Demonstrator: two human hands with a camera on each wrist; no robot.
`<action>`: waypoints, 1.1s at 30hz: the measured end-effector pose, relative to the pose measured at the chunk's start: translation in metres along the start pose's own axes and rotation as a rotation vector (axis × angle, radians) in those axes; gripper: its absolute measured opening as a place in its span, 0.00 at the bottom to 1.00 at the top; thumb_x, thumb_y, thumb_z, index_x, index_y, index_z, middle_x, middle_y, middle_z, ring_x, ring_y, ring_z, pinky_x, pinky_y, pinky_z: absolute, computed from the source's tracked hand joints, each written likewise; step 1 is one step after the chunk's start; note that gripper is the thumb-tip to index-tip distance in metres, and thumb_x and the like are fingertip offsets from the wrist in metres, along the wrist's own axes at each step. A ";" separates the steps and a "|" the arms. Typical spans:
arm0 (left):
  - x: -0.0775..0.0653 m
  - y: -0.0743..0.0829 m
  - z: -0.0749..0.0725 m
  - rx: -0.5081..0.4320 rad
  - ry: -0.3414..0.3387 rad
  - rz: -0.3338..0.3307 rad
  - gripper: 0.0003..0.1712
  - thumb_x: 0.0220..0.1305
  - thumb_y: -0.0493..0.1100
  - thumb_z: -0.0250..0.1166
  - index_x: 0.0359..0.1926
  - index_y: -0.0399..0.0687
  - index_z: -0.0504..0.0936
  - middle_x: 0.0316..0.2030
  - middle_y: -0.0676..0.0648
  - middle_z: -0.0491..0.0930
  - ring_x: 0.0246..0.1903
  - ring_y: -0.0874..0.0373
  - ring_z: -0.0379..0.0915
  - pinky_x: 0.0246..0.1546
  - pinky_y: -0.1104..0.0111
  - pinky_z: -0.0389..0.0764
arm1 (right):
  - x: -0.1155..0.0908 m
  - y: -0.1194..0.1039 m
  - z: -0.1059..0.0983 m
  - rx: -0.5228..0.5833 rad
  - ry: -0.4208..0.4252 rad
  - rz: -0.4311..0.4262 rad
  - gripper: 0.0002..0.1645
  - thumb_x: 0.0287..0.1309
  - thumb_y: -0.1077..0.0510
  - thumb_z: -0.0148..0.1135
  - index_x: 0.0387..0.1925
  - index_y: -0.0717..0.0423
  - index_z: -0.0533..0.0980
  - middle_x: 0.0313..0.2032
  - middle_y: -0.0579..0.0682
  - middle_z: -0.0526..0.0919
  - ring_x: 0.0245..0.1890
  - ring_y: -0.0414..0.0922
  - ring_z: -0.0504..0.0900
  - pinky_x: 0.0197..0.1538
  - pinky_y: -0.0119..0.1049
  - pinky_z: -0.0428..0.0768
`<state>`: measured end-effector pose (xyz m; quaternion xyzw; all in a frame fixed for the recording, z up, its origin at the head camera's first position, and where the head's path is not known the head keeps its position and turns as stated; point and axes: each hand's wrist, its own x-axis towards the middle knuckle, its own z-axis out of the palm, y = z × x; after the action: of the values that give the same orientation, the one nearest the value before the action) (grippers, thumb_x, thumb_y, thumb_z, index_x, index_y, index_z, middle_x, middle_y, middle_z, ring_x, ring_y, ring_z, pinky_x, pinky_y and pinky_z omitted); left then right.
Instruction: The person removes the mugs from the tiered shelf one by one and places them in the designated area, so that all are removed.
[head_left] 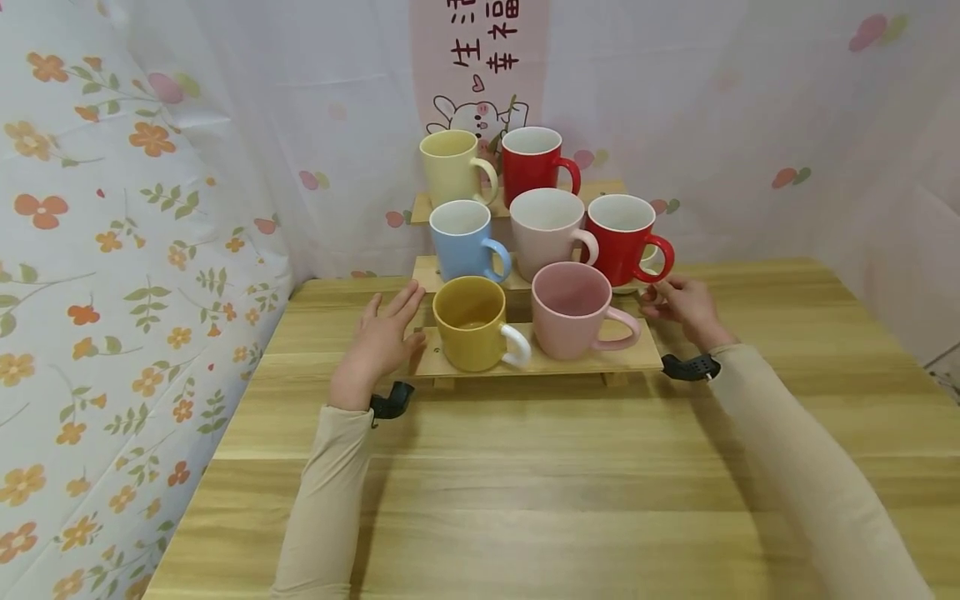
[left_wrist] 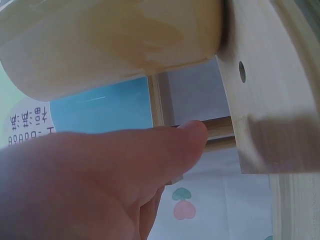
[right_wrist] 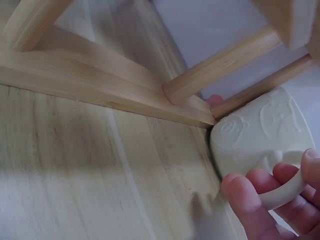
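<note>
Low on the right of a three-tier wooden rack, my right hand grips the handle of a cream mug with raised patterns. The right wrist view shows this mug against the rack's base rail and dowel, with the fingers curled round its handle. From the head, red and pink mugs mostly hide it. My left hand is at the rack's left end, fingers extended to the middle shelf's edge. Its thumb lies by a wooden dowel, below a mustard mug with a white handle.
A pink mug shares the front shelf. On the middle shelf are a blue mug, a pale pink mug and a red mug. A pale yellow mug and another red mug stand on top. Curtains hang behind.
</note>
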<state>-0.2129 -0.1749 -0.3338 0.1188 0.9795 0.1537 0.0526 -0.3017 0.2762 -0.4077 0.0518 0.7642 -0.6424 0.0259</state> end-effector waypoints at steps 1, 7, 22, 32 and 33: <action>0.000 0.000 0.000 0.000 0.001 0.002 0.40 0.70 0.46 0.56 0.76 0.52 0.45 0.76 0.53 0.39 0.72 0.32 0.29 0.70 0.39 0.40 | 0.000 0.000 -0.001 -0.003 -0.009 0.003 0.23 0.70 0.53 0.49 0.47 0.74 0.69 0.25 0.43 0.81 0.24 0.37 0.84 0.34 0.28 0.84; 0.001 0.000 0.000 -0.004 0.006 0.012 0.40 0.70 0.46 0.56 0.76 0.52 0.46 0.76 0.53 0.40 0.72 0.31 0.31 0.69 0.39 0.41 | 0.001 -0.005 -0.002 -0.050 -0.042 0.014 0.22 0.70 0.52 0.49 0.43 0.72 0.71 0.26 0.45 0.80 0.24 0.37 0.84 0.34 0.28 0.84; -0.001 0.000 0.001 -0.008 -0.006 -0.017 0.41 0.70 0.47 0.56 0.76 0.55 0.44 0.76 0.55 0.38 0.72 0.32 0.29 0.70 0.39 0.40 | -0.001 -0.010 -0.002 -0.255 -0.040 0.018 0.30 0.71 0.48 0.45 0.54 0.73 0.68 0.29 0.42 0.77 0.25 0.35 0.83 0.37 0.30 0.84; 0.000 -0.002 0.002 0.008 0.017 -0.013 0.40 0.70 0.47 0.56 0.76 0.55 0.45 0.76 0.55 0.39 0.72 0.32 0.29 0.69 0.38 0.42 | -0.001 -0.015 -0.003 -0.275 -0.024 -0.016 0.30 0.70 0.50 0.48 0.56 0.74 0.67 0.28 0.38 0.77 0.22 0.33 0.81 0.33 0.33 0.85; 0.000 -0.002 0.002 0.008 0.022 -0.009 0.40 0.70 0.47 0.56 0.76 0.55 0.46 0.76 0.55 0.40 0.72 0.31 0.29 0.69 0.38 0.42 | -0.001 -0.015 -0.004 -0.276 -0.024 -0.027 0.29 0.69 0.51 0.49 0.56 0.75 0.67 0.26 0.37 0.77 0.22 0.33 0.81 0.32 0.33 0.85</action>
<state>-0.2130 -0.1765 -0.3364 0.1132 0.9812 0.1508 0.0423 -0.3024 0.2771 -0.3919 0.0298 0.8455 -0.5321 0.0334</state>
